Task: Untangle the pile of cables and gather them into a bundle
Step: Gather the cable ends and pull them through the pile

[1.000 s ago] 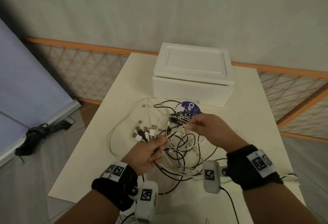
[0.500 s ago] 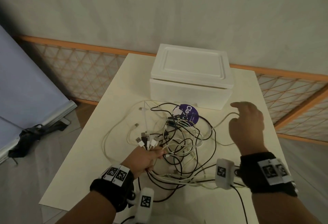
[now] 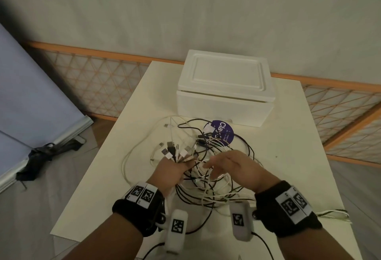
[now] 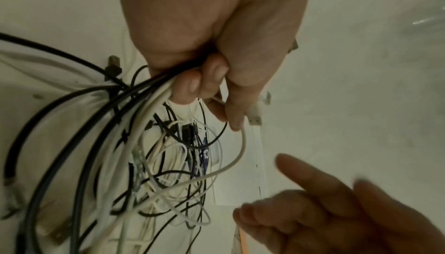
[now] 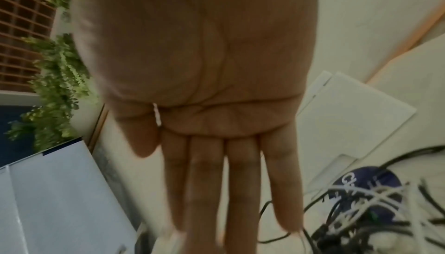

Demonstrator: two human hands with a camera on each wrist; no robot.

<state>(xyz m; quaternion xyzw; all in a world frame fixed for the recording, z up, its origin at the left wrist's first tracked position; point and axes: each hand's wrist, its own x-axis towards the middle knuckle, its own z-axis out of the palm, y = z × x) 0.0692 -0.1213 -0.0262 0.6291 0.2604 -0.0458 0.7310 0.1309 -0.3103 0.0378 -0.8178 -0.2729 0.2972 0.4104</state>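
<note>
Left hand (image 3: pixel 172 172) grips a bunch of blk & wht cables (image 3: pixel 206 169) in a curled fist, approx. a handful of plug ends (image 3: pixel 175 151) fanning out past the knuckles, pointing away from the person. In the left wrist view the fingers (image 4: pixel 192 85) wrap round the strands, w/ one wht connector (image 4: pixel 255 113) sticking out beside the index finger. Right hand (image 3: pixel 233 166) is held flat, fingers straight & together, holding nothing; it hovers over the tangle just right of the left hand, fingertips aimed toward it. Can't tell whether they touch a strand. Right wrist view shows the palm (image 5: pixel 199 67) w/ all four fingers extended. Rest of the cable pile lies looped on the white table (image 3: pixel 288 156), centre-front, btw. the hands & a white foam box (image 3: pixel 225 88) at the far edge. A round purple sticker (image 3: pixel 221 134) sits under the far strands, just in front of the box. A few strands trail off the table's right edge (image 3: pixel 334 213).
</note>
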